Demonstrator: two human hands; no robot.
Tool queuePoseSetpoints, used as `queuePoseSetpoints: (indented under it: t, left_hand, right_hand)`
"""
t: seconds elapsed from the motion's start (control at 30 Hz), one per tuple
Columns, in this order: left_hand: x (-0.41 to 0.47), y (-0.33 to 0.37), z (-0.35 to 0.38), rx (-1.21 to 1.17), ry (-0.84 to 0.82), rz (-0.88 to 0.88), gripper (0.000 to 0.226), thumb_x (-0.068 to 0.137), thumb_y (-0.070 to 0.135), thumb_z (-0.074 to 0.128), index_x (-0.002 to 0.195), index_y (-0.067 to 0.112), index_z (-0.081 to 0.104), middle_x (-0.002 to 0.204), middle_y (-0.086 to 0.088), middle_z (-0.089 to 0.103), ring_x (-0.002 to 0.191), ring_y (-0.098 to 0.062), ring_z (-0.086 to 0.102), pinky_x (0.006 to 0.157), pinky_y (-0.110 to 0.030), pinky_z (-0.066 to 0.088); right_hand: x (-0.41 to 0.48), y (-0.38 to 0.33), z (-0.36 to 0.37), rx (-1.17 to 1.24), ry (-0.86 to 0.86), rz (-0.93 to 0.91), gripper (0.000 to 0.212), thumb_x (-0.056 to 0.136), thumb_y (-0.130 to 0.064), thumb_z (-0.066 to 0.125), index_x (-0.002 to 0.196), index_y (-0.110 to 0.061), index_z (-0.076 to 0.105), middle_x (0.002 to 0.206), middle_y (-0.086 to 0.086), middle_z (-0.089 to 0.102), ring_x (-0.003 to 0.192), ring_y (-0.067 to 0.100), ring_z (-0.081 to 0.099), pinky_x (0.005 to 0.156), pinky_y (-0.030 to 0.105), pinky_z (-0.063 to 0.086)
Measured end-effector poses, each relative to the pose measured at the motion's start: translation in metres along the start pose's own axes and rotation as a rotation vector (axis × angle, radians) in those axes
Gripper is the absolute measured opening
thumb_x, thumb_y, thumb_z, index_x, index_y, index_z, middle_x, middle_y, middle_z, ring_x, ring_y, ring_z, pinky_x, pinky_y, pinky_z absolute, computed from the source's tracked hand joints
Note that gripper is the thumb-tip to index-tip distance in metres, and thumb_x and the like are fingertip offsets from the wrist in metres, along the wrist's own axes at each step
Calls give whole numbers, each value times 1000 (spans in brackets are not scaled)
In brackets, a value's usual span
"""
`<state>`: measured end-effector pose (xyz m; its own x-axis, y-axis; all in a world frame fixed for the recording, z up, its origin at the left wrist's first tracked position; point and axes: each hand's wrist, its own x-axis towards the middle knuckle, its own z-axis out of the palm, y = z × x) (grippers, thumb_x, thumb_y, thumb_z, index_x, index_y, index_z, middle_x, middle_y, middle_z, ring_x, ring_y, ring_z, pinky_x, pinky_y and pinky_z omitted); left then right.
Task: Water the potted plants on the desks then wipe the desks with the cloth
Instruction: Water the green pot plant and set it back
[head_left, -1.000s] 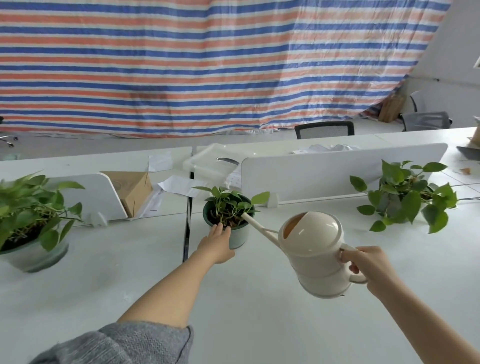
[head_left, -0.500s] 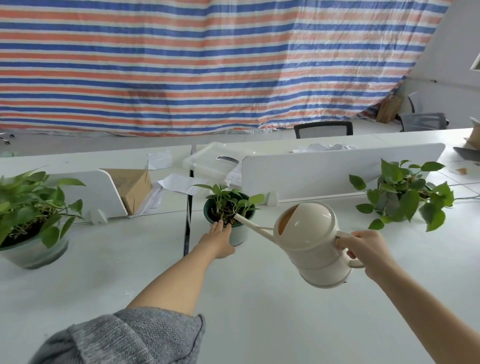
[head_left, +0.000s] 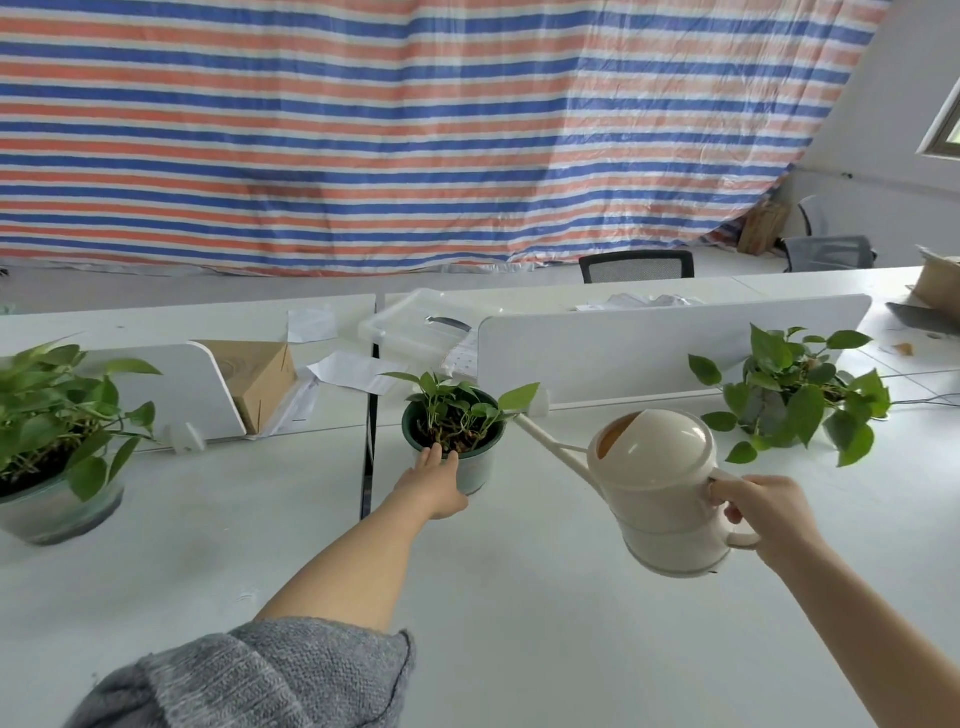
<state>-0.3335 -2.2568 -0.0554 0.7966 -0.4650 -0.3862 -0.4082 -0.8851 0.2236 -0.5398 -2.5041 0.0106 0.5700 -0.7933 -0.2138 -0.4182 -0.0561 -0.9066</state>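
Left hand is pressing straight fingers against the pot; right hand is gripping the tilted watering can by its handle.

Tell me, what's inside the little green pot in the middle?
A small leafy plant grows in the green pot, its stems rising from dark soil. The leaves cover part of the soil, and the pot's wall hides anything deeper.

A red, white and blue striped tarp hangs beyond the tabletop's far edge. White divider panels stand upright across its middle. Behind them lie a cardboard box, loose papers and a clear plastic tray. A black chair stands at the far edge.
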Motion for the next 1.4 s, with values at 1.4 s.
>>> queuePoseSetpoints:
  t: [1.4]
  left_hand:
    - [3,-5,10,25,19,27,78,91,24,46,149,15,-6,156,-8,-19,145,-21,-16,118,-39,13]
  right_hand:
    - [-1,98,23,-115,392,-252,44,75,0,63,117,1,49,121,22,48,113,36,43,95,42,36]
